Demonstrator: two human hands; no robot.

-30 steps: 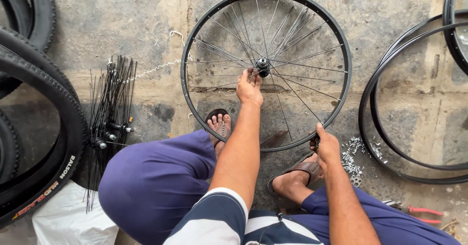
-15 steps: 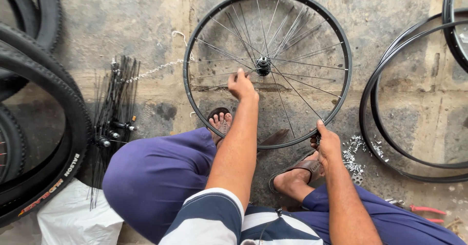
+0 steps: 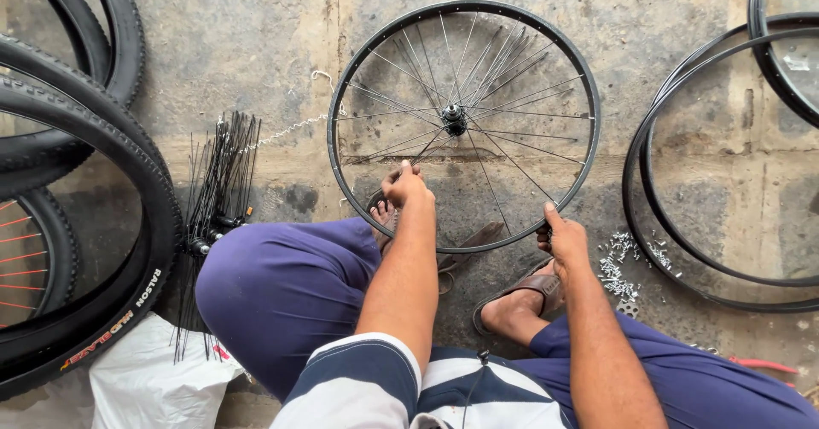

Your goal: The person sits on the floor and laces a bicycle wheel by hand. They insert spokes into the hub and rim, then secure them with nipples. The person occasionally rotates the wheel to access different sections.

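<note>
A black spoked bicycle wheel rim [image 3: 589, 105] with a hub [image 3: 454, 118] at its centre stands on the concrete floor in front of me. My left hand [image 3: 404, 185] is closed around a loose spoke near the rim's lower left, between hub and rim. My right hand [image 3: 561, 237] grips the lower right edge of the rim, thumb on top. My feet in brown sandals rest under the wheel.
A bundle of black spokes [image 3: 215, 192] lies to the left. Black tyres [image 3: 102, 216] lean at the far left, bare rims [image 3: 682, 233] at the right. A heap of small silver nipples [image 3: 616, 263] sits by my right hand. A white bag [image 3: 149, 378] lies lower left.
My left hand has drawn back from the hub toward the lower rim, holding a spoke. My right hand stays on the rim.
</note>
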